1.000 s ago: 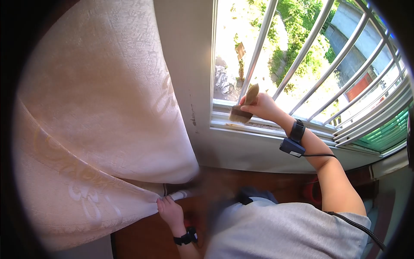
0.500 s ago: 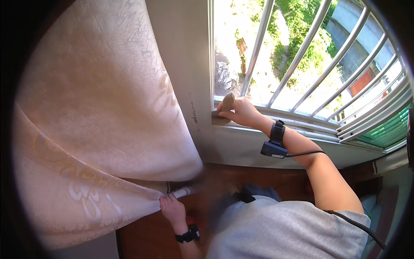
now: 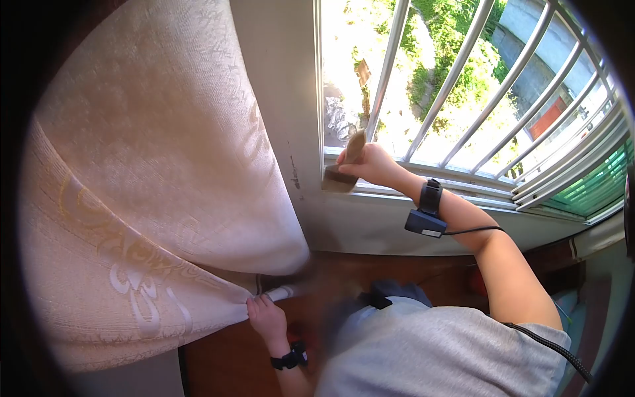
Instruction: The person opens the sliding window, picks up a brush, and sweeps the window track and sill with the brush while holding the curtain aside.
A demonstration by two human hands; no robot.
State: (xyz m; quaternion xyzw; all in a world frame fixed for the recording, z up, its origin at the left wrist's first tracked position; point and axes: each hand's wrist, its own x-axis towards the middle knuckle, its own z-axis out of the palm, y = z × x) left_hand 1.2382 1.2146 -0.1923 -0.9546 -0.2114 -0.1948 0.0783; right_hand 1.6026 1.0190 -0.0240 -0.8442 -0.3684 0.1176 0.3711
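My right hand (image 3: pixel 372 163) grips a flat brush (image 3: pixel 356 144) by its wooden handle at the window's left corner. The brush's wide, brownish end points down and left against the window sill (image 3: pixel 377 188); whether its tip touches cannot be told. Low on the left, my left hand (image 3: pixel 267 319) is closed around a gathered fold of the cream patterned curtain (image 3: pixel 165 165), pulling the cloth taut toward me. Both wrists wear black straps, the right one with a small box and cable.
Metal bars (image 3: pixel 456 73) cross the window, with greenery outside. A wall strip (image 3: pixel 274 86) with dark scuffs stands between curtain and window. A white tube-like piece (image 3: pixel 280 292) shows beside my left hand, above the reddish-brown floor (image 3: pixel 218 364).
The brush has tilted in my right hand, so its wide end now shows more at the sill corner. My left hand keeps its hold on the curtain. The view has shifted slightly.
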